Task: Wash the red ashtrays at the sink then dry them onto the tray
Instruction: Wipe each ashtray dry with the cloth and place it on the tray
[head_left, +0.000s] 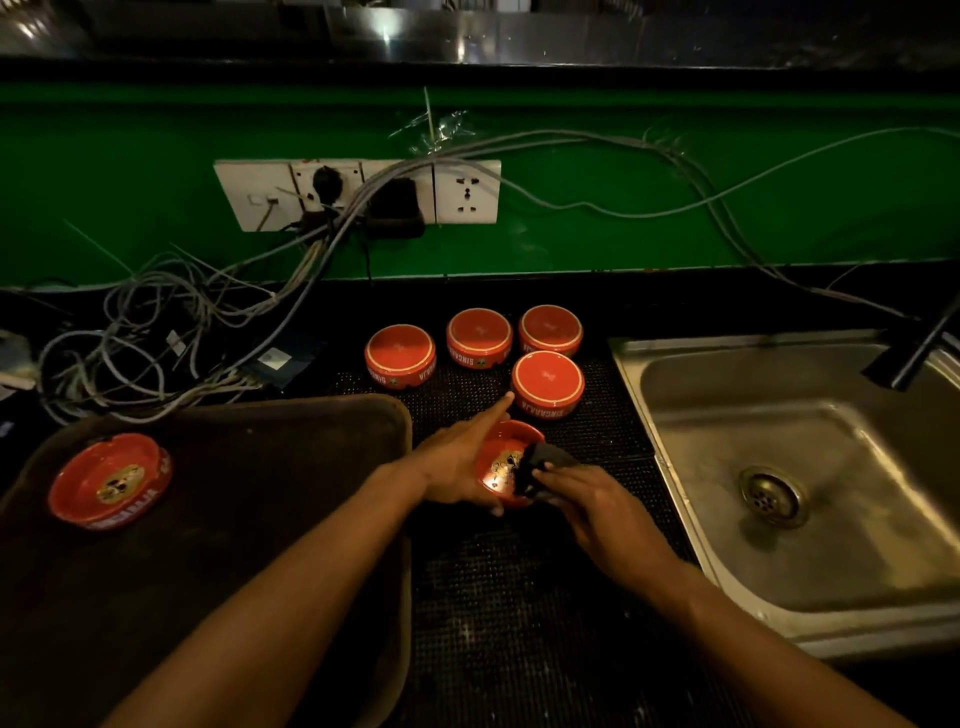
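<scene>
Left hand (457, 462) grips ashtray (501, 467) (forefinger straight)

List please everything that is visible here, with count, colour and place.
ashtrays upside down: four, red, on the mat behind the hands
held ashtray: one, red, above the mat
ashtray on tray: one, red, upright, left part
tray: one, dark brown, left
cloth: one, dark, inside the held ashtray
mat: one, black, between tray and sink
sink: one, steel, right
sockets: one panel, white, on the green wall
cables: many, grey, left
left hand: holds the ashtray
right hand: grips the cloth
</scene>
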